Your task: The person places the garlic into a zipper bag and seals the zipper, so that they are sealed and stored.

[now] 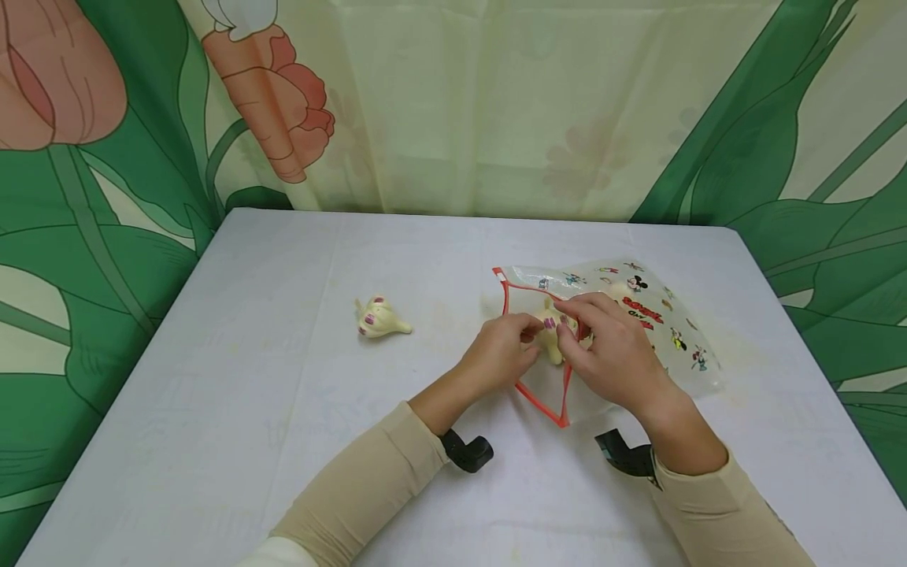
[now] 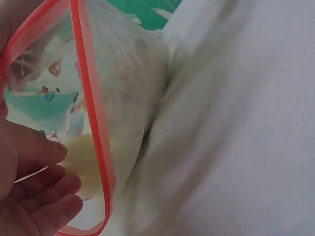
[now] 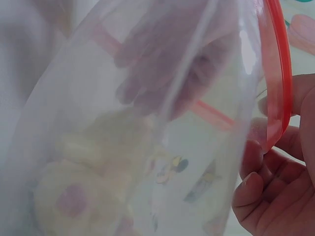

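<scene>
A clear zip bag (image 1: 680,370) with cartoon prints and a red zip edge lies on the right of the table, its mouth spread towards the left. Inside that mouth is a pale yellow, bulb-shaped thing (image 1: 553,346) with purple patches. My left hand (image 1: 499,346) reaches into the opening; in the left wrist view its loosely bent fingers (image 2: 54,206) are right beside the pale thing. With thumb and fingers, my right hand (image 3: 280,182) pinches the bag's red edge (image 3: 281,73). Through the plastic, the right wrist view shows the left hand above the pale thing.
A second pale yellow bulb-shaped thing (image 1: 383,317) with purple patches lies on the white table (image 1: 340,472), left of the bag. Behind the table hangs a curtain (image 1: 482,102) printed with flowers and leaves. Black mounts (image 1: 468,453) sit at both wrists.
</scene>
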Action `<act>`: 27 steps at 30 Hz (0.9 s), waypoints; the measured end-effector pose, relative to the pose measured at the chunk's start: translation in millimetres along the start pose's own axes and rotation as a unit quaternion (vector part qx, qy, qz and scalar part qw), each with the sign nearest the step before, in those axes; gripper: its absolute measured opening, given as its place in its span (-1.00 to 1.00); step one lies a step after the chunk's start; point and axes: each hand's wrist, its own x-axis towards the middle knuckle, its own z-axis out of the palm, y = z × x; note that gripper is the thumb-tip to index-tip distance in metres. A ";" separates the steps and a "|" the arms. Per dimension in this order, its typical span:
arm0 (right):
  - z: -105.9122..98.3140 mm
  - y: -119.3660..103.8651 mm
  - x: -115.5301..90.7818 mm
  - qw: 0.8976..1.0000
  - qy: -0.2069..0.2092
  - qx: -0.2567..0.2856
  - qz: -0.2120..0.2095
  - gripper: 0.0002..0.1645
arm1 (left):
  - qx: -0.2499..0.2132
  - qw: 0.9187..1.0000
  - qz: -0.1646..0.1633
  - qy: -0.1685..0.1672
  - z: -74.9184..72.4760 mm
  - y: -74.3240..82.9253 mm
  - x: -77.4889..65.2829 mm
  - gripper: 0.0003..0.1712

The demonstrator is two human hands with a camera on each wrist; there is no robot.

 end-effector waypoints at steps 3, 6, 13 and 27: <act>0.1 0.5 -0.2 1.000 0.003 0.003 -0.002 -0.63 | -0.015 1.000 -0.003 -0.006 1.3 -0.4 0.7 -0.59; 0.5 0.8 -0.1 1.000 0.008 0.004 -0.008 -0.65 | -0.019 1.000 -0.004 -0.011 1.8 -0.2 1.6 -0.55; 0.7 0.8 -0.3 1.000 0.009 0.002 -0.011 -0.64 | -0.008 1.000 -0.004 -0.019 4.6 0.3 6.0 -0.49; 0.4 1.1 -0.2 1.000 -0.004 0.003 0.002 -0.65 | -0.022 0.999 -0.004 -0.029 -1.8 -2.0 2.4 -0.46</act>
